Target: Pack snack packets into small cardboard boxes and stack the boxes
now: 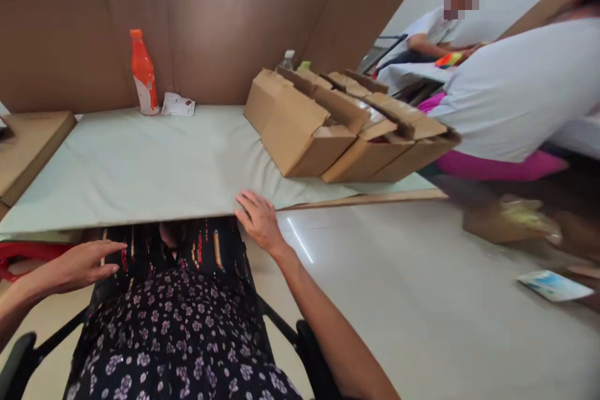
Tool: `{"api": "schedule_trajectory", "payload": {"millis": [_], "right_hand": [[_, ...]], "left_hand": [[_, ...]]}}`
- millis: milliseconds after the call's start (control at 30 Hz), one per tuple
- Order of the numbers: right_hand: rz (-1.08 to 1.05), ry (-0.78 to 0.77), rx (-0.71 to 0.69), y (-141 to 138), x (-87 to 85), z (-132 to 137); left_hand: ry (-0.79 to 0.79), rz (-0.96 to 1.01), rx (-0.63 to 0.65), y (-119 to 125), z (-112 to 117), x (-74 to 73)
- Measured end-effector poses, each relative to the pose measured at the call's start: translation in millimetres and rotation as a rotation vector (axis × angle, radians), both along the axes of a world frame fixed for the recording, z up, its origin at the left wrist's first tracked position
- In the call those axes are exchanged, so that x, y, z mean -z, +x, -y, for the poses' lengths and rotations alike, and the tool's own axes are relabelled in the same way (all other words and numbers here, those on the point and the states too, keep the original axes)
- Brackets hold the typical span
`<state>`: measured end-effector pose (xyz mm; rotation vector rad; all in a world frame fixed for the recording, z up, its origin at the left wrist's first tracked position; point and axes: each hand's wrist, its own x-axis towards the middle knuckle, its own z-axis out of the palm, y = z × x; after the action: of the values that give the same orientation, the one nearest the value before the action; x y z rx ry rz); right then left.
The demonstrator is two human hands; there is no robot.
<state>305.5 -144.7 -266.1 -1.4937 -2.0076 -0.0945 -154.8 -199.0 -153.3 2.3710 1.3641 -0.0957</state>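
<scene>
My right hand [258,220] rests on the front edge of the cloth-covered table [154,162], its fingers stretched over the cloth and nothing in them. Left of it, my left hand [89,262] hovers over my lap, just below the table edge, with fingers extended and thumb apart. Dark patterned clothing [187,319] covers my lap. At the back of the table an orange bottle [144,75] stands upright, with a small white packet [178,104] lying beside it. Several open cardboard boxes [300,128] stand in a row beyond my right hand; their contents are mostly hidden.
A tall cardboard panel [225,31] closes off the table's back. A flat cardboard box [37,144] lies at the left, above a red stool [28,256]. Chair armrests [314,350] flank me. Two people sit at the right. On the floor lies a carton [497,222].
</scene>
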Motion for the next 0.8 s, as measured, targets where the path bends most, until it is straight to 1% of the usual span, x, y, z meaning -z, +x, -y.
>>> {"api": "schedule_trajectory", "payload": {"millis": [67, 133, 200, 233, 300, 367, 433, 500, 567, 600, 633, 667, 733, 800], "right_hand": [[0.000, 0.020, 0.004, -1, 0.1, 0], [-0.010, -0.003, 0.015, -1, 1.2, 4], [-0.026, -0.045, 0.028, 0, 2.1, 10], [-0.035, -0.063, 0.035, 1, 2.3, 13], [-0.044, -0.090, 0.052, 2, 0.6, 17], [-0.037, -0.093, 0.059, 0, -5.7, 22], [-0.019, -0.062, 0.052, -4, -11.8, 30], [-0.012, -0.007, 0.038, -7, -8.9, 32], [-0.029, 0.014, -0.004, -4, -3.0, 20], [-0.044, 0.018, -0.042, 0, -5.4, 12], [-0.065, 0.031, -0.056, 6, -14.0, 6], [-0.091, 0.054, -0.032, 14, -28.9, 2], [-0.131, 0.179, 0.063, 37, -70.5, -2], [-0.205, 0.335, 0.221, 66, -109.4, -8]], "left_hand": [[0.076, 0.053, 0.005, 18, -30, -19.6], [0.133, 0.103, -0.003, 39, -62, -35.7], [0.162, 0.141, -0.027, 59, -94, -43.3], [0.170, 0.153, -0.039, 68, -111, -42.6], [0.247, 0.142, -0.018, 79, -141, -33.4], [0.303, 0.107, -0.020, 83, -159, -22.6], [0.328, 0.089, -0.059, 81, -163, -15.4], [0.404, 0.109, -0.061, 78, -164, -5.3], [0.507, 0.135, -0.049, 75, -173, 9.6], [0.552, 0.148, -0.037, 75, -180, 15.3], [0.582, 0.155, -0.033, 75, -187, 17.6], [0.592, 0.159, -0.028, 76, -193, 16.1], [0.547, 0.146, -0.035, 80, -201, 5.6], [0.468, 0.105, -0.072, 87, -206, -2.3]]}}
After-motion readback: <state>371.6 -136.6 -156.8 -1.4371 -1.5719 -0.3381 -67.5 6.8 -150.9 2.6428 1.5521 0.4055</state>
